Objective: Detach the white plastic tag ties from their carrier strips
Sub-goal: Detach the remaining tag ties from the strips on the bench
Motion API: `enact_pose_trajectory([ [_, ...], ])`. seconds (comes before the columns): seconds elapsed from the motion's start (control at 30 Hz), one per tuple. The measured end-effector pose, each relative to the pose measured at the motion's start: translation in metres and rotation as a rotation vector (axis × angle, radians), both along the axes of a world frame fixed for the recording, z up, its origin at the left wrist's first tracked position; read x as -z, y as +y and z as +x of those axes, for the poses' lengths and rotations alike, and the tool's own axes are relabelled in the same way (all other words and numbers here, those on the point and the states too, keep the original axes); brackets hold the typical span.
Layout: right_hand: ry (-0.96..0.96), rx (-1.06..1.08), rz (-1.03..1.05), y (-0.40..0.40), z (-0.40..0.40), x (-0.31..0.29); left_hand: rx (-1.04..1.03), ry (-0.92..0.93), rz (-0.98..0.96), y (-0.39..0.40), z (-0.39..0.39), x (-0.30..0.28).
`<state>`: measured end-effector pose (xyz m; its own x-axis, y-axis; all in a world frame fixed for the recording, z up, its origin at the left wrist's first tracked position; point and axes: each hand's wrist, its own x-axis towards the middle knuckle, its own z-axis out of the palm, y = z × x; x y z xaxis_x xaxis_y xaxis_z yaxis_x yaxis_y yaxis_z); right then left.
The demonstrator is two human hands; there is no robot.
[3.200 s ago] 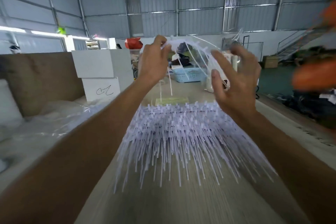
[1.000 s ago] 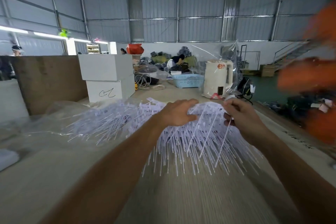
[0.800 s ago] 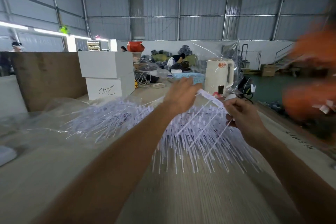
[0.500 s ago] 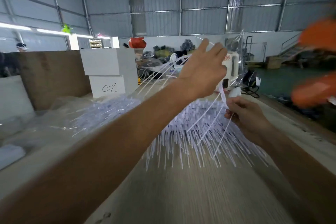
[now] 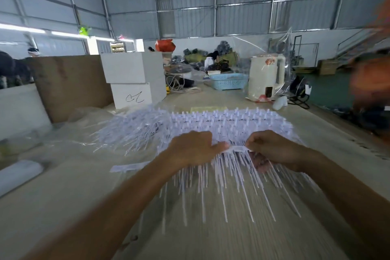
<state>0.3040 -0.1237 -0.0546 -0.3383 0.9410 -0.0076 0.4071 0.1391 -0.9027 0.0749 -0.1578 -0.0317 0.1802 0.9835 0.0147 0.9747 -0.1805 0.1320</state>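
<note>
- White tag ties (image 5: 221, 126), thin spikes still on carrier strips (image 5: 237, 149), heaped mid-tabletop.
- A bare strip (image 5: 130, 168) lies flat left of the heap.

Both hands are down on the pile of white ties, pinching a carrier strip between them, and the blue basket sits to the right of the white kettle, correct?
Not quite. The head view shows the blue basket left of the white kettle, not right. The rest holds: left hand and right hand pinch a carrier strip over the pile of white ties.

My left hand (image 5: 191, 150) and right hand (image 5: 274, 148) are both bare, with no gloves, rings or watch on them. My forearms are bare too, right down to the near edge of view, with no sleeve showing.
</note>
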Motion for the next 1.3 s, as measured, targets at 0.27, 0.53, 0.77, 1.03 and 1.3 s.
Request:
enact_pose_trajectory([
  [0.27,-0.089,0.052,0.144,0.011,-0.017,0.015,0.021,0.065,0.076,0.020,-0.020,0.037],
  [0.53,-0.039,-0.008,0.465,0.001,-0.010,-0.018,0.262,-0.095,0.563,0.005,-0.007,0.014],
  [0.77,0.180,-0.150,0.209,-0.014,-0.013,-0.015,0.248,-0.648,0.337,0.007,0.008,0.011],
  [1.03,0.214,-0.220,0.073,-0.037,-0.008,-0.009,0.271,-0.928,0.260,-0.009,0.014,0.039],
  [1.3,0.095,-0.194,0.286,-0.052,-0.021,-0.012,0.201,-1.098,0.222,-0.017,0.012,0.030],
])
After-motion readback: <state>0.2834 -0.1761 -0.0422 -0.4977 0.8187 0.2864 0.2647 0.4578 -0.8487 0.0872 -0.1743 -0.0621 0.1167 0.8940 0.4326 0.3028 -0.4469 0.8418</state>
